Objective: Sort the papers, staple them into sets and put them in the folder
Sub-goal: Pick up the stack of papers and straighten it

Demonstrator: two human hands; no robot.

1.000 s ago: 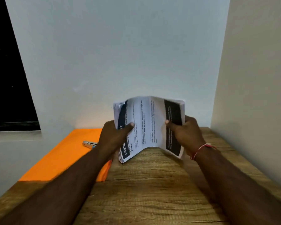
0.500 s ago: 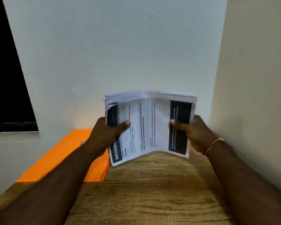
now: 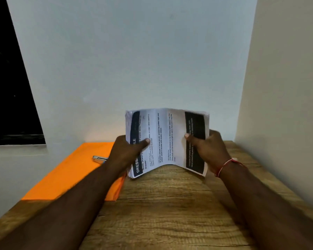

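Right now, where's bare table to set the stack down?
Bare wood of the table between the forearms, nearer than the paper stack held by left hand and right hand. Left is crowded: orange folder, stapler on it.

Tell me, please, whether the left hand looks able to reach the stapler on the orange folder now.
Probably yes, once freed: the stapler lies on the orange folder beside the left hand, nothing between. For now that hand and the right hand both grip the paper stack.

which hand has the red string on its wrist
The right hand; a red string circles its wrist, while the left hand has a bare wrist.
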